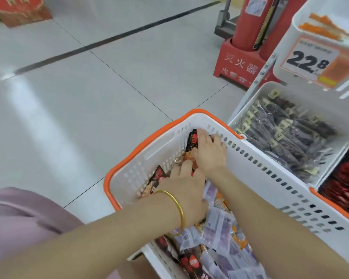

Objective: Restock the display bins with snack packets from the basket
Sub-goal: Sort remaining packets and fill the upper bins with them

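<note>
- Nearest: pink cloth of my clothing (18, 218) at lower left. My left wrist wears a thin gold bangle (178, 210).
- White perforated plastic basket with an orange rim (149, 150), just beside the display rack. It holds a heap of purple-and-white sachets (216, 224) with barcodes and some black-and-red foil snack packets (159, 179). Their print is too blurred to read.
- Left hand (183, 188): palm down on the heap, fingers buried among the packets. I cannot tell whether it has a grip.
- Right hand (210, 152): at the basket's far corner, fingers bent over the end of the black-and-red packets, gathering them.
- Progress, as I judge it: the picking-up step. The basket is well filled, so most of the restocking is left.
- White plastic middle display bin (250, 97): already well stocked with dark purple-brown stick packets (286, 125) bearing small yellow tags, illegible.
- Lower bin of red packets (343, 188) at the right edge, largely hidden. I judge it the likely home of the packets in hand.
- Upper white bin (302, 9) with orange packets (326, 27). Its orange-and-white price card (308, 61) reads "22.8"; the small print is unreadable.
- Red fire-extinguisher stand (240, 63), lettered 灭火器, holds red cylinders (252, 21).
- Farthest: grey tiled floor (89, 97) and a red carton (20, 11).
</note>
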A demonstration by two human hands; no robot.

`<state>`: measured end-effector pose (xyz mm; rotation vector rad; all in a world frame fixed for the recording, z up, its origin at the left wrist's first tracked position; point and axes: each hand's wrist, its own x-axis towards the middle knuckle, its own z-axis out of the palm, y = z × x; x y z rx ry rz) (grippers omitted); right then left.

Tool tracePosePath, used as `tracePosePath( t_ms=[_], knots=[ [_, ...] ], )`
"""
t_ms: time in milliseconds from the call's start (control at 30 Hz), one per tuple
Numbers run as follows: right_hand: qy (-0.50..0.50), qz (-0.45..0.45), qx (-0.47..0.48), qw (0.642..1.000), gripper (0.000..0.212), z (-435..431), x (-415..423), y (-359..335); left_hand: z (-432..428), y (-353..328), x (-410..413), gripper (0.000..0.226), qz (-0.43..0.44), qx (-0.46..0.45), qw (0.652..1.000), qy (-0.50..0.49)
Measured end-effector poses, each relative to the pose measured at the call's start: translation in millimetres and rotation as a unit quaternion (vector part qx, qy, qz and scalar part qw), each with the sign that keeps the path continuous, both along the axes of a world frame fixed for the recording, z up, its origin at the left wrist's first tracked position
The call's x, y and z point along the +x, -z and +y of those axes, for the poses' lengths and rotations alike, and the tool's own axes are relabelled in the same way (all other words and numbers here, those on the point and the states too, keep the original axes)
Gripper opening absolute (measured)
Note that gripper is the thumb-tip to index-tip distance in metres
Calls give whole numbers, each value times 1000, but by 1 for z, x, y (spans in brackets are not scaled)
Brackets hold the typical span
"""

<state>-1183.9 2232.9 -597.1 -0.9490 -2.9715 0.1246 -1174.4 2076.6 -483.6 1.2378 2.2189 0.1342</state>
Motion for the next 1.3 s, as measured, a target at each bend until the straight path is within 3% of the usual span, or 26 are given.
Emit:
tracePosePath(
  t_ms=[100,200,300,433,533,633,733,867,1000,1200,1300],
  knots=[
    [8,24,51,998,54,6,-7,3,3,0,1,55,-17,-24,1000,7],
    [-1,1,44,999,32,13,-13,-1,5,2,-4,58,-17,-34,999,-11],
    [-20,13,-57,998,19,13,-4,-6,8,4,-9,59,0,-23,999,-36],
    [-15,161,-171,972,13,19,35,-44,12,3,-20,63,9,50,993,-105],
    [2,202,-341,918,14,25,70,-88,18,-1,-25,80,-14,123,983,-134],
    [29,232,-438,868,17,23,100,-120,30,-9,-16,87,-131,146,971,-139],
    [66,275,-461,841,25,24,122,-135,45,-15,0,69,-207,177,952,-143],
    [155,344,-545,749,35,42,156,-143,60,-23,19,39,-262,222,925,-162],
    [192,278,-642,688,64,62,199,-150,70,-28,38,28,-299,253,903,-174],
    [170,212,-623,734,72,82,240,-154,98,-13,81,35,-317,264,893,-182],
    [153,214,-568,780,41,99,265,-163,126,-8,112,51,-338,281,888,-139]
  ],
)
